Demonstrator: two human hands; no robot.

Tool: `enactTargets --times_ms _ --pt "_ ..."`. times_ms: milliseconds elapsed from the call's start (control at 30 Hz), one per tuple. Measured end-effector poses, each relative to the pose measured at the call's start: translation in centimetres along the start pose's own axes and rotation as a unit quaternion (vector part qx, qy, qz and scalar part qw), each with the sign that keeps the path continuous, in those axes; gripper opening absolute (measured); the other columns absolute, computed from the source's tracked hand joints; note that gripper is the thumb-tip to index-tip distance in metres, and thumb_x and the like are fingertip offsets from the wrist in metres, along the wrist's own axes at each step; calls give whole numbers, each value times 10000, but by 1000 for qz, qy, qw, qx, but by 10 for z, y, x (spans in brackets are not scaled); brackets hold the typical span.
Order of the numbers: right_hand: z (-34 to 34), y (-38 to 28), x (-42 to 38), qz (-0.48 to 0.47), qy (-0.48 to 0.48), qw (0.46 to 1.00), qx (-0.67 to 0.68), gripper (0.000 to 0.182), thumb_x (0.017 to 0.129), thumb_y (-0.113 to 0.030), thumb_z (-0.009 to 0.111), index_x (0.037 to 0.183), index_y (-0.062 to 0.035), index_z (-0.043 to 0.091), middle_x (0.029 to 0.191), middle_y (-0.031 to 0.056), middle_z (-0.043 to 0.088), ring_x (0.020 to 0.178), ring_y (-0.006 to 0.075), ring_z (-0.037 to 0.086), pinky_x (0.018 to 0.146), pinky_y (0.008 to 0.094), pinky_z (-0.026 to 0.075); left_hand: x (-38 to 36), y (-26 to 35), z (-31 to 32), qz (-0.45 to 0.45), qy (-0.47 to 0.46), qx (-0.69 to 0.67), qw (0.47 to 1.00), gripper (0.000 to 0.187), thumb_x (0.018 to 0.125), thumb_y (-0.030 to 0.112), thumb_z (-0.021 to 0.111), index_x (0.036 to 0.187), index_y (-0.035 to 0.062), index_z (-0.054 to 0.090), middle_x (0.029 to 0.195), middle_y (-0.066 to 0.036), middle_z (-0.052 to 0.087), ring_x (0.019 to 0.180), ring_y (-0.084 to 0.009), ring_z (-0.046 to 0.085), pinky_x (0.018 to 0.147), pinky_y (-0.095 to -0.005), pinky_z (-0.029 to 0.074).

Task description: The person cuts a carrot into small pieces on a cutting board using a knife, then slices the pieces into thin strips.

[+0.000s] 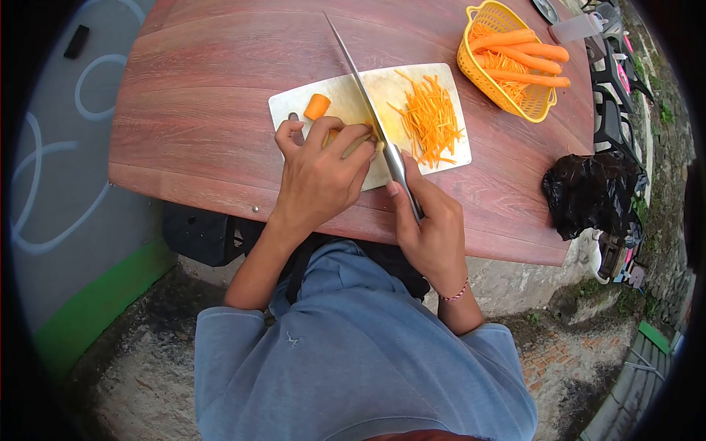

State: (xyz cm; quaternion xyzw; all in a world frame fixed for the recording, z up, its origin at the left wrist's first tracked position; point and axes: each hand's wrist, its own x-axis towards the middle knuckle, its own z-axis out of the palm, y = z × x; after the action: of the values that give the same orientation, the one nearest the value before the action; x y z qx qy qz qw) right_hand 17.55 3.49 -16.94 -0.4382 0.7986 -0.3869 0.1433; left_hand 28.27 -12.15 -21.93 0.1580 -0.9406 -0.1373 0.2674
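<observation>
A long knife [369, 103] is gripped by its metal handle in my right hand [432, 219], its blade pointing away across the white cutting board [283, 105]. My left hand [321, 170] rests on the board just left of the blade, fingers curled over a piece of carrot [333, 135] that is mostly hidden beneath them. Beyond those fingers lies a short, thick carrot chunk [317, 106]. Thin carrot strips [430, 120] form a pile on the board's right side.
A yellow basket [471, 67] with several whole carrots [540, 65] and shreds stands at the back right of the wooden table [220, 81]. Near it is a clear bottle [576, 28]. A black plastic bag [586, 192] sits at the right edge.
</observation>
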Motion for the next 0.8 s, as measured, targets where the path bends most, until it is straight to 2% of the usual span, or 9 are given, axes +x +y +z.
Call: enactTargets --times_ms 167,233,267,300,367,500,567,800 --pt "-2 8 16 -12 -1 1000 29 393 1014 -111 704 1361 66 663 926 274 729 783 417 739 706 443 570 -2 0 3 -5 36 2 999 176 917 227 763 1071 144 786 1211 45 724 1122 -187 627 1008 -577 298" --pt "-12 9 9 69 -40 994 69 382 1008 -112 717 1339 75 681 946 273 744 732 315 748 697 398 566 -1 0 3 -6 38 4 999 183 919 228 762 1079 143 788 1213 46 725 1122 -186 627 1006 -576 299" --pt "-18 5 5 133 -54 986 83 372 1006 -111 721 1329 72 695 951 258 755 695 195 698 680 349 547 -1 0 2 -5 36 3 999 191 920 230 762 1088 143 791 1216 47 726 1121 -185 628 1005 -575 299" --pt "-21 6 0 134 -57 986 83 372 1006 -111 721 1329 72 695 951 258 755 695 195 698 680 349 547 -2 0 2 -7 36 3 999 191 920 230 762 1088 143 791 1216 47 726 1121 -185 628 1005 -575 299" --pt "-25 9 -8 117 -49 989 78 385 1002 -102 724 1344 70 688 874 230 735 678 142 638 667 320 527 -2 0 3 -9 35 0 999 197 919 230 763 1094 143 794 1220 47 726 1125 -185 627 1009 -571 296" --pt "-29 5 -12 145 -73 985 58 390 999 -97 726 1346 74 686 814 218 699 668 146 638 666 323 523 -2 -1 4 -8 31 2 999 198 918 230 765 1093 141 792 1225 45 725 1129 -187 625 1013 -571 293" --pt "-26 6 -13 87 -41 993 62 398 996 -91 727 1354 77 681 768 202 661 647 157 625 658 326 517 -1 -1 3 -10 28 -7 1000 199 921 232 762 1095 139 790 1232 43 724 1135 -192 623 1014 -574 292" --pt "-22 9 -15 48 -27 997 63 398 999 -88 725 1363 65 681 765 201 658 631 195 630 652 328 515 0 1 2 -13 22 -2 1000 190 927 231 756 1087 134 789 1231 41 723 1139 -195 621 1015 -573 291"
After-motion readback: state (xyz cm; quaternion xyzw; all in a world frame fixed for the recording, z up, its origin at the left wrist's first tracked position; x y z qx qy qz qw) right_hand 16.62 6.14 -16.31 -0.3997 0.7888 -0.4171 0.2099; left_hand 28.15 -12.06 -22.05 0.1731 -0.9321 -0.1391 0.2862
